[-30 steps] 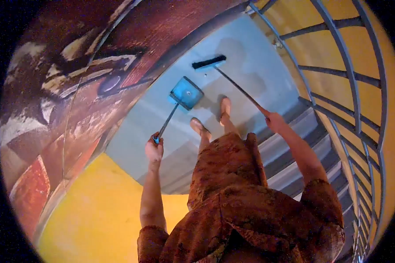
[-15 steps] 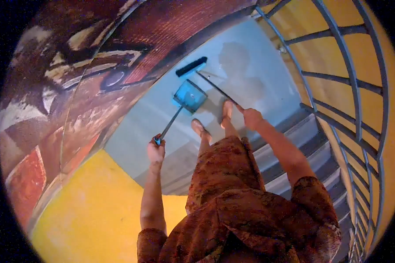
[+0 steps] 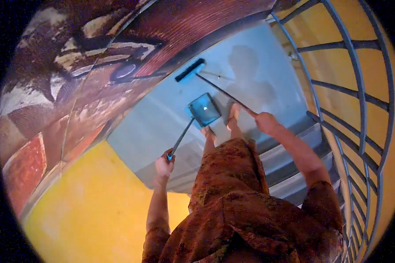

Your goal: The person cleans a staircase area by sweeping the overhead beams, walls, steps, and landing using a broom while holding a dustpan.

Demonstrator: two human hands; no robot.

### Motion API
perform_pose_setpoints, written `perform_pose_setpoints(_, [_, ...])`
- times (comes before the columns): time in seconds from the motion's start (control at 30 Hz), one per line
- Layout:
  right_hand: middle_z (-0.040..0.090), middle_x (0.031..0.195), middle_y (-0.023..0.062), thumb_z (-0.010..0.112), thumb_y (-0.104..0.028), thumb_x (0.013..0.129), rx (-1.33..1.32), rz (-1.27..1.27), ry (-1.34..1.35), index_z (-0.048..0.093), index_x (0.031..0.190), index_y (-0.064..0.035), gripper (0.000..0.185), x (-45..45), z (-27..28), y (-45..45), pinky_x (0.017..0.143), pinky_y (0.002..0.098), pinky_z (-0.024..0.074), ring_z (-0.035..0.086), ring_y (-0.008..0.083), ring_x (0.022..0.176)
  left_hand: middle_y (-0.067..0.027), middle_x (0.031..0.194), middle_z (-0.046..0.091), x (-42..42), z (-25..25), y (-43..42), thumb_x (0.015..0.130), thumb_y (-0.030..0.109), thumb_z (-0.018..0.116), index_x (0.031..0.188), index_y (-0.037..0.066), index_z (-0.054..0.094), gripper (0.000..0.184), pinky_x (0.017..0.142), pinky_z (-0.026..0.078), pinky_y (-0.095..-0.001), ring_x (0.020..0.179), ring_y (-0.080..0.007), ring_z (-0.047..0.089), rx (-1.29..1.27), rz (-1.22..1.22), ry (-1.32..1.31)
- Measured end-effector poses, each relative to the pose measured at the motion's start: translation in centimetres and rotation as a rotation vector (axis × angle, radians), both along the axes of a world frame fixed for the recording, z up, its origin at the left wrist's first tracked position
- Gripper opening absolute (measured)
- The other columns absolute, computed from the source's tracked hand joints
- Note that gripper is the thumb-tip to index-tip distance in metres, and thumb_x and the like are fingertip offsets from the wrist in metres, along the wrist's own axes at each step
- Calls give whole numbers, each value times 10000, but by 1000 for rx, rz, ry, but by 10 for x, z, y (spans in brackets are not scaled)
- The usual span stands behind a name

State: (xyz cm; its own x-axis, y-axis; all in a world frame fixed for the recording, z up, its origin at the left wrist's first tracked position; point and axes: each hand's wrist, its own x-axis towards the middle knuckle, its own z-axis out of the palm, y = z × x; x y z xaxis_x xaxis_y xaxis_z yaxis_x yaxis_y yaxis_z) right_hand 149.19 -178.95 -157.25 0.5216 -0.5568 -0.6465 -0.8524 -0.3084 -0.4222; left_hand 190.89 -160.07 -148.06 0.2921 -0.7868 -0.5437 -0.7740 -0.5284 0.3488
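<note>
My left hand (image 3: 164, 165) is closed round the top of the handle of a blue long-handled dustpan (image 3: 202, 111). Its pan is just in front of my feet, with a small pale spot inside; whether it touches the floor I cannot tell. In my right hand (image 3: 267, 123) is the dark stick of a broom (image 3: 190, 71), fingers wrapped round it. The broom's head, blue with dark bristles, lies farther off near the foot of the painted wall, apart from the pan.
Pale blue floor (image 3: 145, 131) forms a landing under my feet. A mural wall (image 3: 87, 87) runs along the left, with a yellow surface (image 3: 101, 201) below. Steps (image 3: 289, 186) descend or rise behind my right side, beside a metal railing (image 3: 360, 96). A small speck (image 3: 219, 77) lies near the broom stick.
The dustpan has moved back toward my feet, away from the broom head, and my left hand has come back with it. The broom head has shifted slightly toward the wall.
</note>
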Motion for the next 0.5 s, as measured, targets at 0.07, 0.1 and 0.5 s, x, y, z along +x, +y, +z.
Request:
perform_pose_setpoints(0.07, [614, 747, 157, 571, -131, 721, -56, 56, -92, 522, 1117, -119, 399, 47, -5, -15, 566, 451, 496, 607, 340, 694, -118, 614, 563, -4, 2, 5, 749, 190, 623, 1037, 137, 602, 294, 535, 453, -344, 554, -265, 565, 4, -6, -32])
perform_pose_setpoints(0.1, [616, 758, 156, 571, -144, 724, -108, 71, -141, 521, 1113, -120, 394, 62, -34, -12, 571, 442, 499, 612, 333, 718, -120, 633, 571, -4, -1, 11, 750, 186, 623, 1041, 137, 600, 296, 541, 455, -346, 568, -263, 569, -35, -8, -34])
perform_pose_setpoints(0.5, [620, 864, 130, 491, -31, 756, -44, 120, 319, 270, 1362, -245, 680, -15, -35, -64, 656, 430, 502, 617, 292, 786, -125, 699, 605, 8, 14, 19, 755, 163, 613, 1072, 141, 586, 319, 570, 466, -337, 595, -257, 585, -95, 69, -11])
